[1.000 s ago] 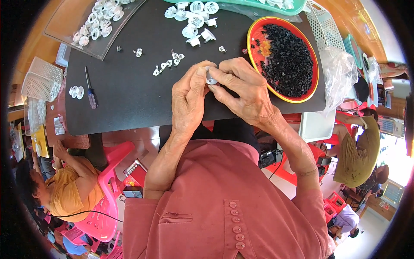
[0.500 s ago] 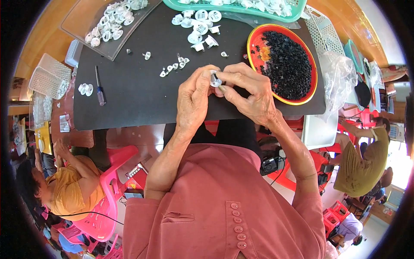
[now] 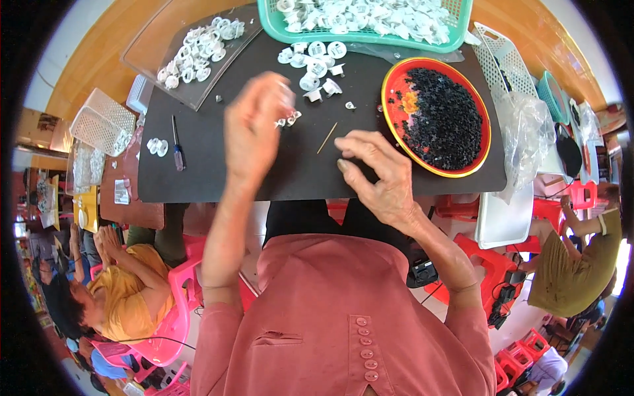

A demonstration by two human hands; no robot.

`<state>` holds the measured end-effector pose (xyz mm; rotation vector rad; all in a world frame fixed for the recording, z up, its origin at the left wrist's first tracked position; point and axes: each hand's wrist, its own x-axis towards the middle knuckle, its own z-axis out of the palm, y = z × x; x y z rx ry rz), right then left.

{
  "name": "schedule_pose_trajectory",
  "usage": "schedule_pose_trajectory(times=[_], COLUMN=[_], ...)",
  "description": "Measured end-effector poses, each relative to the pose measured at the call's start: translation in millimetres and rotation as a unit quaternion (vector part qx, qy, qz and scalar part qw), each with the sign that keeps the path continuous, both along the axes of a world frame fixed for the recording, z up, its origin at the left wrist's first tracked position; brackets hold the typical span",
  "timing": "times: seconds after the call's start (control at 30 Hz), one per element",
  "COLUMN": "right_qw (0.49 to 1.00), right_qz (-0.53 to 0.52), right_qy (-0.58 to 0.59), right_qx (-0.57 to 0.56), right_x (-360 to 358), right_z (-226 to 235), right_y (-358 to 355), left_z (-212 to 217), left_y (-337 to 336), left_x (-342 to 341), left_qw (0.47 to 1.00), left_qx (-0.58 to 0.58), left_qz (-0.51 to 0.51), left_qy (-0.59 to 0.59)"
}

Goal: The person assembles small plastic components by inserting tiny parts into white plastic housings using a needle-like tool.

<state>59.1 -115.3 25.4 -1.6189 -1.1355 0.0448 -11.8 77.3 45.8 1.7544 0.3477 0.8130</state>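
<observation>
My left hand [image 3: 254, 129] is lifted over the middle of the black tabletop, blurred by motion. A small white plastic part [image 3: 288, 98] shows as a pale smear at its fingertips. Just below these lie several small clear-white pieces [image 3: 289, 120], partly covered by the hand. My right hand [image 3: 380, 173] hovers near the front edge, thumb and fingers apart, holding nothing. Beside its fingertips a thin tan stick [image 3: 327, 138] lies on the table. To its right stands a red round tray [image 3: 391, 109] with a yellow rim, holding a heap of tiny black pieces [image 3: 444, 119].
White round plastic parts [image 3: 316, 66] are scattered at the back, before a green basket [image 3: 456, 41] full of similar ones. A clear tray [image 3: 198, 102] with more parts stands back left. A screwdriver [image 3: 178, 157] lies left. A plastic bag [image 3: 525, 145] hangs at the right edge. People sit nearby.
My hands, together on a small white part before, have come apart. The left has moved left and away from me with it; the right has opened. The thin stick now shows on the table.
</observation>
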Motion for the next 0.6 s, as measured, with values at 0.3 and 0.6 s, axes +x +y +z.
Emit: schedule_pose_trajectory(times=[0.3,0.6], right_qw=[0.997,0.997], right_qz=[0.044,0.035], right_qy=[0.065,0.069], right_qx=[-0.007,-0.013], right_x=[-2.9,-2.1], right_z=[-10.4,-14.0], right_y=[-4.3,-4.6], left_z=[10.1,-12.3], left_y=[149.7,7.2], left_x=[48.9,59.5], left_qw=[0.822,0.895], left_qx=[0.457,0.436], left_qz=[0.314,-0.056], left_qy=[0.129,0.073])
